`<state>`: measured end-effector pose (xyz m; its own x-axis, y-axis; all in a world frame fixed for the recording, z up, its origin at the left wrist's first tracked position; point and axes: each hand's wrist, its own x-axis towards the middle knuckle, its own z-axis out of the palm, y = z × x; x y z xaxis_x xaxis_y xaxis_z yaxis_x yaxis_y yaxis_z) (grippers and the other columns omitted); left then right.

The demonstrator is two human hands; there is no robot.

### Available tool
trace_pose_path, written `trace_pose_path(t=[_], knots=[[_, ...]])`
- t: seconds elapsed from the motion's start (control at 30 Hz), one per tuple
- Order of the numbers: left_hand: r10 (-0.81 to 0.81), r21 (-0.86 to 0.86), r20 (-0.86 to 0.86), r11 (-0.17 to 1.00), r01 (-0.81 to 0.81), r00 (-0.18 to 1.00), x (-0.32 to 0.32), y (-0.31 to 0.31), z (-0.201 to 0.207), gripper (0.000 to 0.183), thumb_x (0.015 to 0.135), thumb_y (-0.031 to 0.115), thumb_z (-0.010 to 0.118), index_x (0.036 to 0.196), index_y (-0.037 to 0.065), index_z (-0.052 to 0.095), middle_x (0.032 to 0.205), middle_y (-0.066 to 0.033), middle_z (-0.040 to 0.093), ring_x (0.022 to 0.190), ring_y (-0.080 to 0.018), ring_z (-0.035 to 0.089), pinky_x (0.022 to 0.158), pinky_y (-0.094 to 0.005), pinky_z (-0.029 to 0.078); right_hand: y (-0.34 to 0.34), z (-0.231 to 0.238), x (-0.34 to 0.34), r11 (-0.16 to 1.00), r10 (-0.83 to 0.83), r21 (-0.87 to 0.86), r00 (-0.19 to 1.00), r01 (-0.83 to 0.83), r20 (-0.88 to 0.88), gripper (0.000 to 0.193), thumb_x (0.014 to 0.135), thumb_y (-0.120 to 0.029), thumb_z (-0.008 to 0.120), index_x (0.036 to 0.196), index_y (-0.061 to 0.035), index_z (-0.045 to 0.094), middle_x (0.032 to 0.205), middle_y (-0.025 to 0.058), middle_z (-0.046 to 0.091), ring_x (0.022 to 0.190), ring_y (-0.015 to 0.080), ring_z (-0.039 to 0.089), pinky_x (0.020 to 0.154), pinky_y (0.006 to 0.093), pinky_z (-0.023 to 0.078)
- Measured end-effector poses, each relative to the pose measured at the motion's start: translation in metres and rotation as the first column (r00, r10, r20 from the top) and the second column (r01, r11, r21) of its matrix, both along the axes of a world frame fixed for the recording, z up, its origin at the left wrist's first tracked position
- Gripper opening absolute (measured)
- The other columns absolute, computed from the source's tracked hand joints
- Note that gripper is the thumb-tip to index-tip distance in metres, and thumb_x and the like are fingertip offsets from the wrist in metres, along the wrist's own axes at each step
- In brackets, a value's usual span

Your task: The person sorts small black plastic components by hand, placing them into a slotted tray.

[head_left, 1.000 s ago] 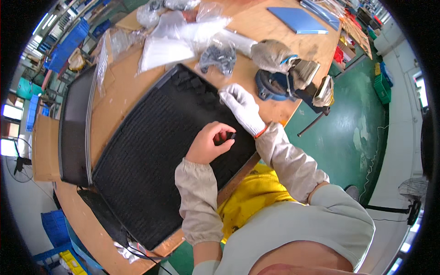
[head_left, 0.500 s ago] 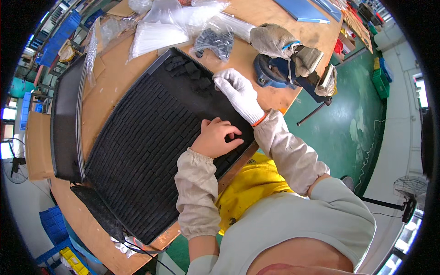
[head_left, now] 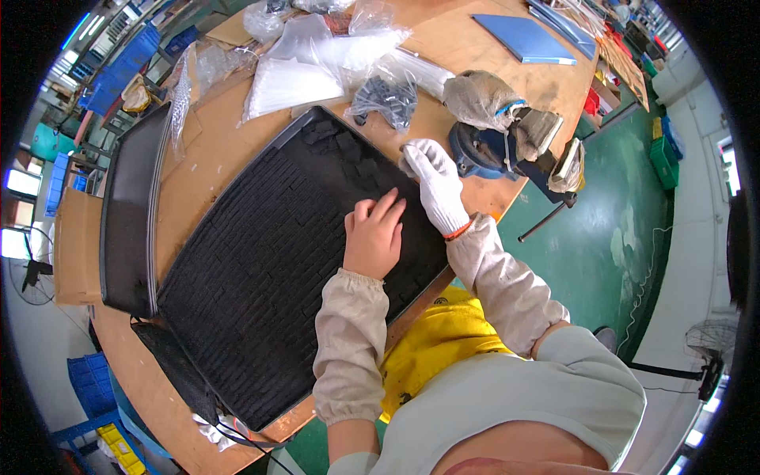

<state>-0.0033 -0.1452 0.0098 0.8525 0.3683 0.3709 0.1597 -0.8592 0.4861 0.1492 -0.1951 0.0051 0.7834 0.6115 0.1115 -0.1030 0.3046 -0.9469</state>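
Observation:
A large black tray point(head_left: 237, 285) lies on the workbench, lined with rows of small black rectangular blocks point(head_left: 269, 206). Loose black pieces point(head_left: 336, 144) are heaped at its far end. My bare left hand point(head_left: 374, 237) rests over the tray's right half, palm down, fingers stretched out and slightly apart. Just beyond it, at the tray's right edge, is my right hand point(head_left: 435, 184) in a white knitted glove. Its fingers are pinched together, and whatever may be between them is hidden.
A second black case part point(head_left: 131, 222) stands left of the tray beside a cardboard box point(head_left: 77, 245). Clear plastic bags point(head_left: 297, 87) and a bag of black pieces point(head_left: 385, 103) lie at the back. A blue vise point(head_left: 475, 152) with wrapped jaws is fixed at the right edge.
My left hand has straightened its curled fingers and reached slightly farther up the tray. My right hand stays pinched near the tray's edge. The whole view has shifted a little.

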Motion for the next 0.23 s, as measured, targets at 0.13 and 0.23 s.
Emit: trace_pose_path(t=[0.13, 0.23], knots=[[-0.029, 0.089, -0.062, 0.995, 0.035, 0.998, 0.0006, -0.0001, -0.0071, 0.038, 0.078, 0.012, 0.067, 0.116, 0.013, 0.064, 0.119, 0.0005, 0.059, 0.108, -0.0245, 0.049, 0.094, -0.0397, 0.038, 0.0000, 0.0026, -0.0016, 1.000, 0.000, 0.016, 1.000, 0.000, 0.007, 0.014, 0.095, -0.017, 0.060, 0.099, -0.0040, 0.061, 0.082, -0.0006, 0.061, 0.074, 0.0060, 0.054, 0.068, 0.0216, 0.043], [0.006, 0.067, -0.130, 0.998, 0.003, 0.992, 0.0009, 0.0014, -0.0068, 0.039, 0.077, 0.014, 0.070, 0.116, 0.014, 0.064, 0.119, -0.0046, 0.058, 0.108, -0.0245, 0.049, 0.094, -0.0405, 0.038, 0.0067, 0.0075, -0.0022, 1.000, -0.005, 0.022, 1.000, 0.005, 0.025, 0.015, 0.095, -0.015, 0.059, 0.104, -0.0023, 0.060, 0.089, 0.0009, 0.062, 0.081, 0.0068, 0.056, 0.076, 0.0224, 0.046]])
